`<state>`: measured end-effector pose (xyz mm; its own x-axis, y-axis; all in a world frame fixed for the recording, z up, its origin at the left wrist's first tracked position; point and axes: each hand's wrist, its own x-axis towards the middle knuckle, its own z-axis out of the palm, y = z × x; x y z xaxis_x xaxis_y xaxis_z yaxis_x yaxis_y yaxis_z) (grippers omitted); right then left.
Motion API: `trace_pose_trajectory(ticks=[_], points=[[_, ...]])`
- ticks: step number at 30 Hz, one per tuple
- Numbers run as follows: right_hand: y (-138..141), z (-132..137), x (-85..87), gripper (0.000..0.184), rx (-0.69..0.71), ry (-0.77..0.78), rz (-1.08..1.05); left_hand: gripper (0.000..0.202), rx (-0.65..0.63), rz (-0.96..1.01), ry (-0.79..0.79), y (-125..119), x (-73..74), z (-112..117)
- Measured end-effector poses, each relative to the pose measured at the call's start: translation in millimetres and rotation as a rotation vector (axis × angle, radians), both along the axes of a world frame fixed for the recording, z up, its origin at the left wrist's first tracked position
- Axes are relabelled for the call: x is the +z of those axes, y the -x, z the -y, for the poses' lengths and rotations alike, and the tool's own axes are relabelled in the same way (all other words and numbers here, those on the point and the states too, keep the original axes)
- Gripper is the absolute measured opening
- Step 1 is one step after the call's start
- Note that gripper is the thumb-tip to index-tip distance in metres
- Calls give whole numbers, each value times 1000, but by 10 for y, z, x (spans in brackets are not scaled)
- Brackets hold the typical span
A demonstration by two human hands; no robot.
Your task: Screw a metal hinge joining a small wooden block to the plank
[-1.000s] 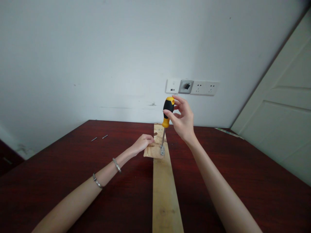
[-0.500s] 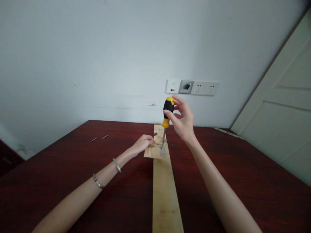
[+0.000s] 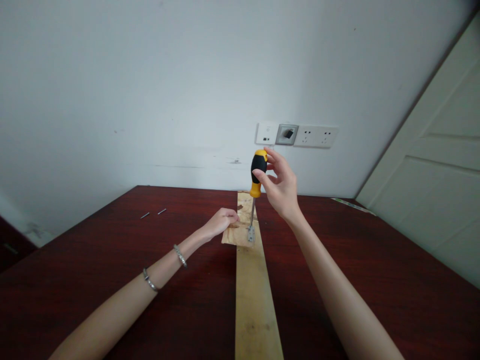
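A long pale wooden plank [image 3: 257, 295] lies lengthwise on the dark red table [image 3: 93, 260]. A small piece of plywood [image 3: 234, 235] rests across it near its far end, with a small metal bracket [image 3: 250, 233] at its right edge. My right hand [image 3: 281, 187] grips the yellow and black handle of a screwdriver [image 3: 258, 175], held upright with its tip down on the bracket. My left hand [image 3: 221, 220] is curled, fingers pressed onto the plywood piece to the left of the bracket.
Two small nails or screws [image 3: 153, 213] lie on the table at the far left. A row of wall sockets [image 3: 296, 134] sits on the white wall behind. A pale door [image 3: 435, 170] stands at the right.
The screwdriver handle has shifted very slightly in my right fingers; both hands stay in place.
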<state>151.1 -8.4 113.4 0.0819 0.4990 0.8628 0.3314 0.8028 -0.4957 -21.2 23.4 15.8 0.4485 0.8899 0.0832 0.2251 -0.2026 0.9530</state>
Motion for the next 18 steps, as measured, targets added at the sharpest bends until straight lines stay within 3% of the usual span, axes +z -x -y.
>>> trace_pose_trajectory(ticks=[18], points=[[-12, -30, -32, 53, 74, 49, 18, 20, -52, -17, -4, 19, 42, 21]])
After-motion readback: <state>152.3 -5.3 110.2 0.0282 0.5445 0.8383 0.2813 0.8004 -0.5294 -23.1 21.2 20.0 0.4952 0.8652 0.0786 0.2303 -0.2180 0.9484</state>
